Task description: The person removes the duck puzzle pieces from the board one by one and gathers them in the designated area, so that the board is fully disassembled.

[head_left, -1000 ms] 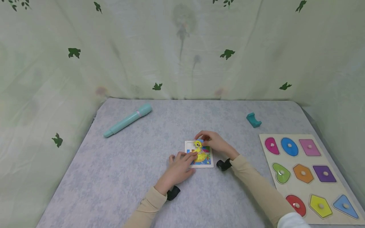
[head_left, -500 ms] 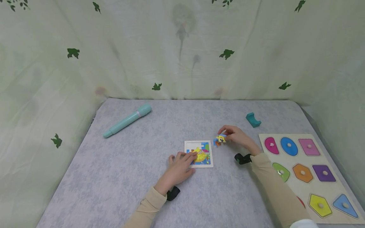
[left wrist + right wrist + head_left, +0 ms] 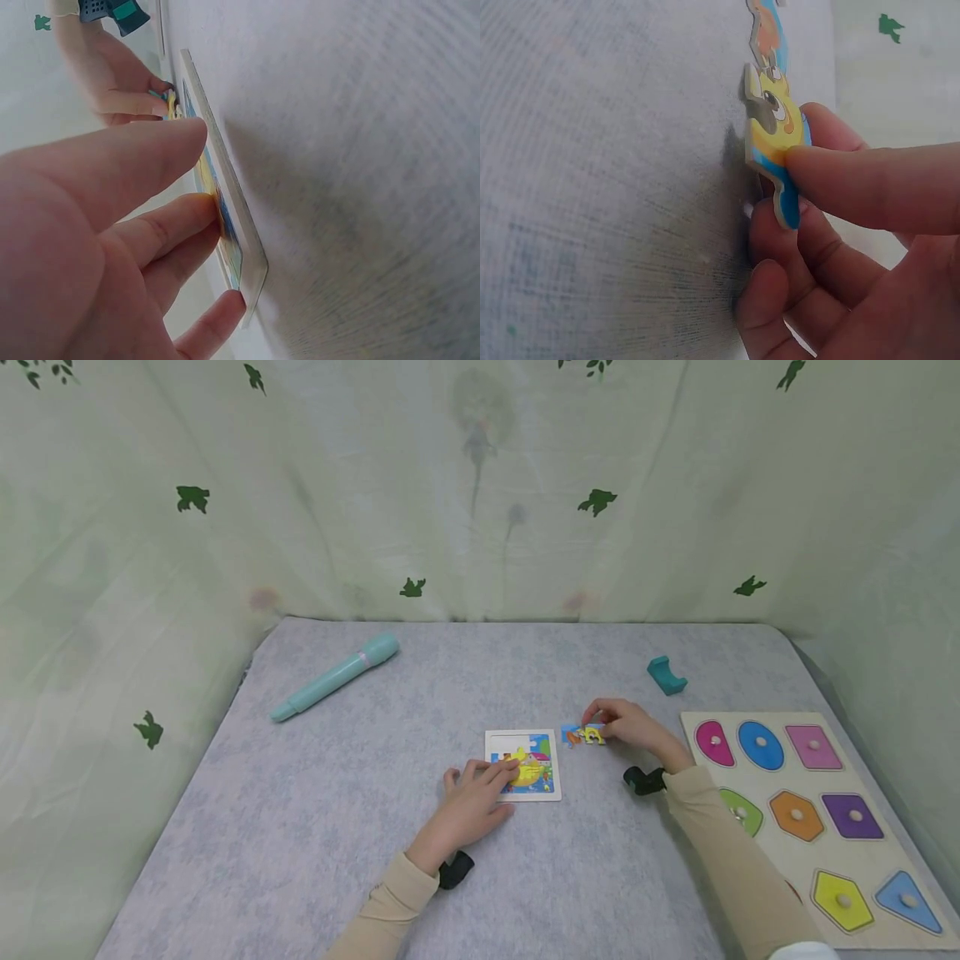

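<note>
A small jigsaw puzzle in a white tray point(image 3: 557, 777) lies mid-table, showing a yellow duck picture. At its upper left, the bare white bottom of the tray shows. My left hand point(image 3: 468, 806) rests its fingertips on the puzzle's lower left part, covering some of the picture. To the right of the tray, my right hand point(image 3: 633, 728) pinches a yellow and blue puzzle piece point(image 3: 784, 127) with a printed eye, close above or on the tabletop. Another puzzle piece point(image 3: 572, 737), orange and blue, lies between that piece and the tray.
A shape board point(image 3: 757, 877) with knobbed pieces fills the right side, partly under the right forearm. A teal curved block point(image 3: 667, 676) sits at the back right. A light teal pen-shaped stick point(image 3: 337, 678) lies at the back left. Fabric walls surround the table point(image 3: 247, 843).
My right hand has lifted the yellow piece out of the tray and carried it right, down beside the orange and blue piece. The left hand has stayed in place.
</note>
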The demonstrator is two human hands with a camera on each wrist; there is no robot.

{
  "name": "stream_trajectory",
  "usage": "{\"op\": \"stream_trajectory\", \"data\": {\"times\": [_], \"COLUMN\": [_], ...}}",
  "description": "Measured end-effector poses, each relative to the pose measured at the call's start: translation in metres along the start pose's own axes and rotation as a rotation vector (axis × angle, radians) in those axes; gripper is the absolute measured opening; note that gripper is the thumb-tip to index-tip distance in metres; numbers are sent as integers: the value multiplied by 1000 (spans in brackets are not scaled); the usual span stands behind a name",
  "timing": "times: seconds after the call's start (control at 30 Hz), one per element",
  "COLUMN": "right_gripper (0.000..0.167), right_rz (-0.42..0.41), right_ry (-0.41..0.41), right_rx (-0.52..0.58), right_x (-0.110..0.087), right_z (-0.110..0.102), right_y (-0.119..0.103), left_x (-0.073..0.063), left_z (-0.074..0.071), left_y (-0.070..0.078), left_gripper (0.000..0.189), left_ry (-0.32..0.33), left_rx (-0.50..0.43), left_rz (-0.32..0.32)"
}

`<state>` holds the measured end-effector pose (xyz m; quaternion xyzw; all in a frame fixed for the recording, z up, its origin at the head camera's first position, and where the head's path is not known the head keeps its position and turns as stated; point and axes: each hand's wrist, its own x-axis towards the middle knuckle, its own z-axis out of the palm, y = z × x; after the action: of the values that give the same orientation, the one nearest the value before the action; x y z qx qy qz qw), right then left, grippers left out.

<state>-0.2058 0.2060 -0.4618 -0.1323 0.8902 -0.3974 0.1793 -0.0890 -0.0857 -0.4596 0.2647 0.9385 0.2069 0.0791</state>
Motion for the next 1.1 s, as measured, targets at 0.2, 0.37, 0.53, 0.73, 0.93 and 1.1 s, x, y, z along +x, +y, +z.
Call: {"op": "stream_trajectory", "data": {"times": [0.2, 0.37, 0.53, 0.73, 0.93, 1.1], "right_gripper": [23, 24, 24, 19, 23, 19], "right_rz": [-26, 31, 47, -129, -259, -271], "right_ry": [42, 75, 106, 79, -31, -49], "right_rx": [-175, -289, -294, -119, -56, -110], "right_x": [0, -1, 0, 2, 4, 6], "right_z": [5, 8, 9, 23, 45, 54], "right_y": [-4, -11, -14, -24, -39, -45], "left_x": [0, 2, 8, 14, 18, 18], "left_z": [0, 2, 4, 6, 5, 8], "left_y": [1, 1, 1, 2, 6, 6], "left_gripper": [47, 45, 44, 41, 44, 47], "left_ry": [2, 8, 34, 52, 30, 18], "left_rx": [12, 42, 106, 123, 115, 109], "left_rz": [-2, 5, 29, 57, 86, 92]}}
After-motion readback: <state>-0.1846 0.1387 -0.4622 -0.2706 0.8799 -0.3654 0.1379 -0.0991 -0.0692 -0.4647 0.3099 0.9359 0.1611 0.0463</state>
